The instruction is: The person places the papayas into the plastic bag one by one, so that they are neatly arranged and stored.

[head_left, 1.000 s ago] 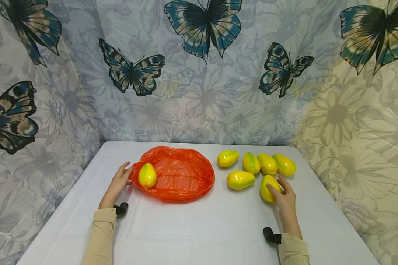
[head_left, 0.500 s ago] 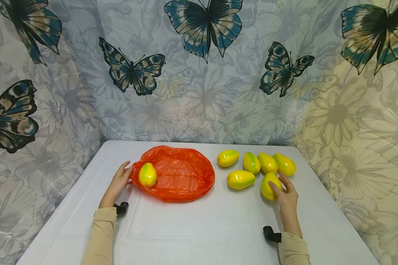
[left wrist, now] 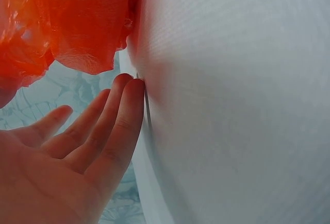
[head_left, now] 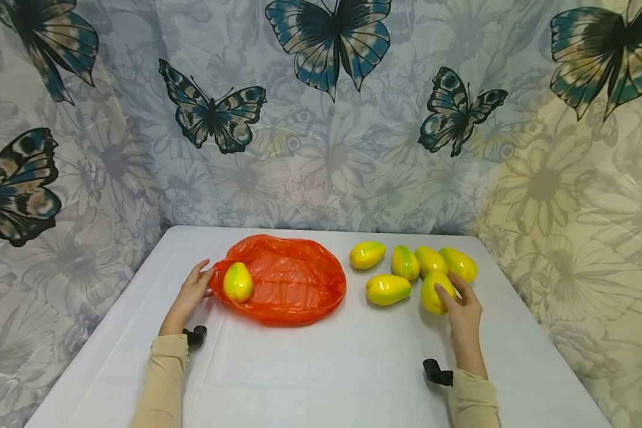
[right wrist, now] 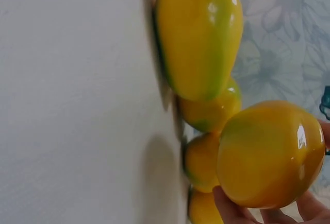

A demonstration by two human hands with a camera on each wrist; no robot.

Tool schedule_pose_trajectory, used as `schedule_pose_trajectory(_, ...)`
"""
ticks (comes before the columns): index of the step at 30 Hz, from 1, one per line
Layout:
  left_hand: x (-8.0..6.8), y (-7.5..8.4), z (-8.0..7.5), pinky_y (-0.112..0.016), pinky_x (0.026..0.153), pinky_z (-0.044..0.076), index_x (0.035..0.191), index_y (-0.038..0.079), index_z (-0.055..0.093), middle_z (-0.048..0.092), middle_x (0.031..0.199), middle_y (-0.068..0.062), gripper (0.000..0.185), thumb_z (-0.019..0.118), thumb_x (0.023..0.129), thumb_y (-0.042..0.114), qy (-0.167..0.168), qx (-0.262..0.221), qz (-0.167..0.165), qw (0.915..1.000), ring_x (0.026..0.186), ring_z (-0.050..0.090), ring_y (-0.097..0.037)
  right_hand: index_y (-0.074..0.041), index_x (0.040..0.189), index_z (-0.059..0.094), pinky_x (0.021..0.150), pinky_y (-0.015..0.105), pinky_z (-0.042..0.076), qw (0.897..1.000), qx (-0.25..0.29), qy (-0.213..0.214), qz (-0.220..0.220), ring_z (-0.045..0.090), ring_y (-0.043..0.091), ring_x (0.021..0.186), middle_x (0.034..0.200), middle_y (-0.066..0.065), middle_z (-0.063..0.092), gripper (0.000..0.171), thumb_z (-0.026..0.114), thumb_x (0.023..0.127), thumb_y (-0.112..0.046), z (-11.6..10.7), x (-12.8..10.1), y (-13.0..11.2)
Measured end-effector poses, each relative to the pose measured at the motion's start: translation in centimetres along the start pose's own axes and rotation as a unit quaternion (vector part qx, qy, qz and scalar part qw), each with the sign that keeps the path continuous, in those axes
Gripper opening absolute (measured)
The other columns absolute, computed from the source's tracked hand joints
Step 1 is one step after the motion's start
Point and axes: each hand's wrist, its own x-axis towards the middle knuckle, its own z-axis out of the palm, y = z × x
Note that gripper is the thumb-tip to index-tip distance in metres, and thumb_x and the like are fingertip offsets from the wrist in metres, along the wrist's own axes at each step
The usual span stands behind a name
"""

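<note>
My right hand (head_left: 465,318) pinches a glossy yellow-green mango (head_left: 433,294) between thumb and fingers. In the right wrist view this held mango (right wrist: 268,154) is off the table, its shadow on the cloth. On the left, a red plastic bag (head_left: 291,285) lies with its mouth spread wide, and one mango (head_left: 238,282) sits at its left side. My left hand (head_left: 191,295) is beside the bag's left edge. The left wrist view shows its fingers (left wrist: 121,116) extended beneath the red plastic (left wrist: 87,28); whether the thumb touches the bag I cannot tell.
Several more mangoes stand at the table's right, among them one nearer mango (head_left: 388,290), one at the back left of the group (head_left: 367,255) and one at the far right (head_left: 458,265). A white cloth (head_left: 310,380) covers the table; butterfly-printed fabric (head_left: 321,172) hangs behind.
The right hand has raised the mango off the table and slightly away from me; it now overlaps the mangoes behind it. The left hand and the bag look unchanged.
</note>
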Motion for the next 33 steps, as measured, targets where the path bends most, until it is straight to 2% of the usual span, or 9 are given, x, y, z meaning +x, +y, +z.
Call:
schedule_pose_trajectory(4, 0.0, 0.0, 0.0, -0.039, 0.092, 0.056, 0.156, 0.004, 0.013, 0.038, 0.145, -0.032, 0.066, 0.031, 0.106, 0.043, 0.0, 0.003, 0.003, 1.0, 0.125, 0.05, -0.044, -0.019, 0.147, 0.045, 0.084, 0.003, 0.039, 1.0, 0.012, -0.002, -0.003, 0.044, 0.001, 0.108, 0.152, 0.006, 0.042, 0.067, 0.072, 0.088, -0.033, 0.3, 0.0, -0.4)
schedule_pose_trajectory(8, 0.1, 0.0, 0.0, -0.041, 0.093, 0.055, 0.156, 0.005, 0.014, 0.038, 0.145, -0.032, 0.066, 0.032, 0.105, 0.044, 0.001, 0.0, 0.002, 1.0, 0.125, 0.05, -0.043, -0.019, 0.145, 0.047, 0.081, 0.001, 0.041, 1.0, 0.019, -0.006, -0.012, 0.045, 0.001, 0.104, 0.149, 0.004, 0.043, 0.065, 0.073, 0.087, -0.033, 0.8, 0.0, -0.9)
schedule_pose_trajectory(15, 0.1, 0.1, 0.0, -0.044, 0.095, 0.054, 0.156, 0.004, 0.014, 0.037, 0.146, -0.032, 0.065, 0.033, 0.106, 0.041, 0.001, -0.007, -0.002, 1.0, 0.126, 0.049, -0.044, -0.018, 0.14, 0.054, 0.08, 0.002, 0.044, 0.998, 0.047, -0.023, -0.032, 0.046, 0.002, 0.105, 0.147, 0.0, 0.045, 0.058, 0.074, 0.087, -0.028, 1.9, -0.2, -1.9)
schedule_pose_trajectory(25, 0.2, 0.1, 0.1, -0.044, 0.093, 0.055, 0.155, 0.003, 0.014, 0.038, 0.145, -0.034, 0.065, 0.032, 0.106, 0.042, 0.004, 0.007, -0.007, 0.9999, 0.119, 0.055, -0.045, -0.016, 0.138, 0.056, 0.083, 0.005, 0.044, 0.996, 0.043, -0.053, -0.053, 0.048, 0.005, 0.109, 0.148, 0.0, 0.044, 0.053, 0.073, 0.088, -0.026, 4.3, -0.4, -2.9)
schedule_pose_trajectory(33, 0.1, 0.0, 0.0, -0.042, 0.092, 0.056, 0.155, 0.004, 0.015, 0.037, 0.146, -0.033, 0.065, 0.033, 0.106, 0.041, 0.006, -0.003, -0.012, 0.9999, 0.124, 0.051, -0.043, -0.02, 0.141, 0.052, 0.088, 0.009, 0.042, 0.994, 0.019, -0.095, -0.053, 0.046, 0.004, 0.112, 0.149, -0.002, 0.042, 0.054, 0.069, 0.091, -0.03, 6.8, -1.0, -3.9)
